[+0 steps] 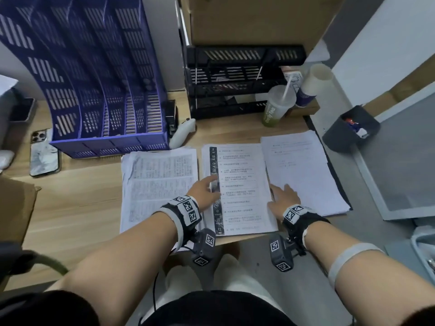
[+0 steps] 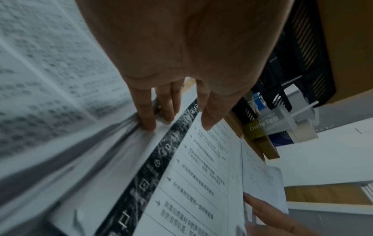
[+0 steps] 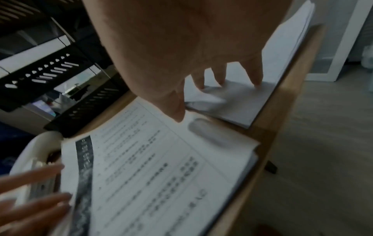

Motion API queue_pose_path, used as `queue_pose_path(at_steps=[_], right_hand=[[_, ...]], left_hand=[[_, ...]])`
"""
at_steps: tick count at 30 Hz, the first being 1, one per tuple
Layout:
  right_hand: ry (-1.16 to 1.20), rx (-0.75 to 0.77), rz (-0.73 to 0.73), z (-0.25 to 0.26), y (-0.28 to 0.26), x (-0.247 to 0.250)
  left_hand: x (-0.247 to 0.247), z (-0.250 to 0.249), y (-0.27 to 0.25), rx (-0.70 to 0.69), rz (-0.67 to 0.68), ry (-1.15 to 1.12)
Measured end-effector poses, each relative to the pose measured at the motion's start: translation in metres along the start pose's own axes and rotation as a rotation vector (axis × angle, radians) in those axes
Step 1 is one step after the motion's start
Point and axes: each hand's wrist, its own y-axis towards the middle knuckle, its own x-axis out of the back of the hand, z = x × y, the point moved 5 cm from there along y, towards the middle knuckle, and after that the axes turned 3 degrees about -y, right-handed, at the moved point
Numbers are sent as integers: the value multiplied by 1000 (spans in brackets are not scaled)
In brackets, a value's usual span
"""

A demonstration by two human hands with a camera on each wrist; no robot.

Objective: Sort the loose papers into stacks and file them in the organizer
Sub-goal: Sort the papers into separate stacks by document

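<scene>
Three paper stacks lie side by side on the wooden desk (image 1: 77, 208): a dense-text stack (image 1: 160, 175) on the left, a middle stack (image 1: 242, 175) with a black strip down its left margin, and a nearly blank stack (image 1: 303, 165) on the right. My left hand (image 1: 207, 185) rests with straight fingers (image 2: 147, 115) against the middle stack's left edge. My right hand (image 1: 283, 196) lies spread, its fingertips (image 3: 257, 83) pressing on the right stack and its thumb (image 3: 177, 111) over the middle stack's right edge. The purple slotted organizer (image 1: 94, 78) stands at the back left.
A black tiered tray (image 1: 235, 83) stands at the back centre, with a tea cup (image 1: 277, 107) and a paper cup (image 1: 313, 85) beside it. A phone (image 1: 43, 154), a stapler (image 1: 170, 118) and a white controller (image 1: 182, 132) lie near the organizer. A dark bin (image 1: 350, 128) stands right of the desk.
</scene>
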Motion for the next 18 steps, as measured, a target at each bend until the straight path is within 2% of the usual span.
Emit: queue_pose_path(at_steps=[5, 12, 15, 18], right_hand=[[-12, 24, -27, -18, 3, 3], [107, -18, -10, -23, 5, 8], [176, -3, -146, -12, -3, 17], [233, 78, -319, 21, -21, 33]], left_hand=[[-11, -9, 13, 39, -43, 53], [-33, -15, 19, 107, 1, -145], [-37, -16, 16, 115, 21, -290], [-20, -13, 8, 84, -22, -429]])
